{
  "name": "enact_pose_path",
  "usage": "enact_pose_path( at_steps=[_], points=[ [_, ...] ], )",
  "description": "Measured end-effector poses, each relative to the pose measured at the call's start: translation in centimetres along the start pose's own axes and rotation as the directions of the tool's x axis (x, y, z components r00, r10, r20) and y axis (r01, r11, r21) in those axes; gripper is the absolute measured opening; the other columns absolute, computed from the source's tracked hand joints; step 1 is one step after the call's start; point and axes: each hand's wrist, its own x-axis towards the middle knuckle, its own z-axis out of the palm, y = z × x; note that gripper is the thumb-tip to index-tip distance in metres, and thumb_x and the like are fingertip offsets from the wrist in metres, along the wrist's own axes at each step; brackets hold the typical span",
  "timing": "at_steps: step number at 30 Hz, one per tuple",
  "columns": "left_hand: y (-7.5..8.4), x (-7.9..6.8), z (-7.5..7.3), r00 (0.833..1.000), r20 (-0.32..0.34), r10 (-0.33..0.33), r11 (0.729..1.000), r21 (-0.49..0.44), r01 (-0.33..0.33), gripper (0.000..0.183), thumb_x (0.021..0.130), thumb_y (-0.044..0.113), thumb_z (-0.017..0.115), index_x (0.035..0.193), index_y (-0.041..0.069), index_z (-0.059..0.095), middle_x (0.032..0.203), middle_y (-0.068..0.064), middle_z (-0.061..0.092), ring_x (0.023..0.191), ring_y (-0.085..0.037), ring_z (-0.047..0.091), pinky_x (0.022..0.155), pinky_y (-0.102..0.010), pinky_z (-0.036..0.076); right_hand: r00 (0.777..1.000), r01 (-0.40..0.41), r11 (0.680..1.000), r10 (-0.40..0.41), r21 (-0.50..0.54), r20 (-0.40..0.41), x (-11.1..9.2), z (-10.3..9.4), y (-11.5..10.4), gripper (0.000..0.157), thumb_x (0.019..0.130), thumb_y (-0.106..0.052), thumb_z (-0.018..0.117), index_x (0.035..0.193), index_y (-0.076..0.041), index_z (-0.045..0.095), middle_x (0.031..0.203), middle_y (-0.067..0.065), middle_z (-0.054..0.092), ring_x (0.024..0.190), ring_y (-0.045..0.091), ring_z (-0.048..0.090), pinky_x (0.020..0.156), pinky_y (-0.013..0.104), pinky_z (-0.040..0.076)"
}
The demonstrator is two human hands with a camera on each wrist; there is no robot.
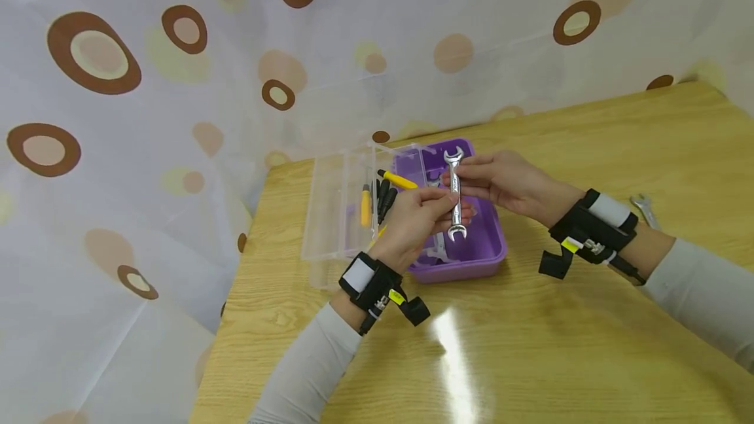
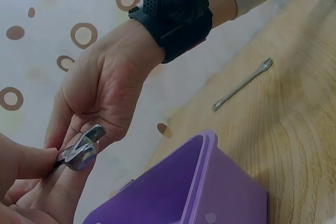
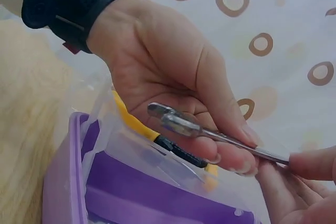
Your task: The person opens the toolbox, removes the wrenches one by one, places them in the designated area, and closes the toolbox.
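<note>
A silver double open-ended wrench is held upright above the purple toolbox. My left hand pinches its lower half between thumb and fingers, and the lower jaw end sticks out below. Around the upper half, my right hand grips with thumb and fingertips. One end of the wrench points at the camera in the left wrist view. In the right wrist view, the left hand has its thumb along the shank, while the right thumb presses near the far end.
A clear divided tray or lid beside the toolbox overlaps its left part. A yellow-handled tool, black-handled tools and another yellow-and-black tool lie there. Another wrench lies on the wooden table at right. Patterned cloth hangs behind.
</note>
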Motion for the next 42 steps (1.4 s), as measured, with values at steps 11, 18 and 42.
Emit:
enact_pose_path(
  at_steps=[11, 18, 42],
  points=[
    [-0.1, -0.1, 0.3, 1.000, -0.004, -0.005, 1.000, 0.013, 0.005, 0.023, 0.104, 0.005, 0.064, 0.117, -0.013, 0.068, 0.105, -0.026, 0.077, 0.091, -0.027, 0.079, 0.079, -0.031, 0.063, 0.998, -0.026, 0.999, 0.027, 0.026, -0.051, -0.1, -0.1, -0.2, 0.009, 0.105, 0.003, 0.058, 0.110, 0.004, 0.065, 0.099, 0.016, 0.078, 0.092, 0.021, 0.079, 0.088, 0.027, 0.060],
    [-0.1, -0.2, 0.5, 1.000, 0.021, -0.003, 1.000, 0.008, 0.003, 0.015, 0.105, 0.004, 0.063, 0.112, -0.008, 0.067, 0.107, -0.027, 0.076, 0.094, -0.029, 0.079, 0.084, -0.034, 0.063, 0.998, -0.024, 1.000, 0.023, -0.001, -0.050, -0.1, -0.3, -0.2, 0.011, 0.105, 0.002, 0.057, 0.115, 0.005, 0.059, 0.097, 0.013, 0.078, 0.091, 0.019, 0.079, 0.088, 0.026, 0.060],
    [-1.3, 0.5, 5.9, 0.995, 0.102, -0.013, 0.998, -0.061, 0.019, 0.022, 0.106, -0.002, 0.056, 0.124, -0.014, 0.060, 0.113, -0.030, 0.073, 0.115, -0.047, 0.068, 0.089, -0.036, 0.061, 0.997, -0.029, 0.999, 0.026, -0.045, -0.069, -2.8, -5.6, -0.1, 0.053, 0.106, -0.002, 0.058, 0.150, 0.015, 0.032, 0.106, 0.008, 0.077, 0.099, 0.016, 0.077, 0.091, 0.026, 0.059]
  ],
)
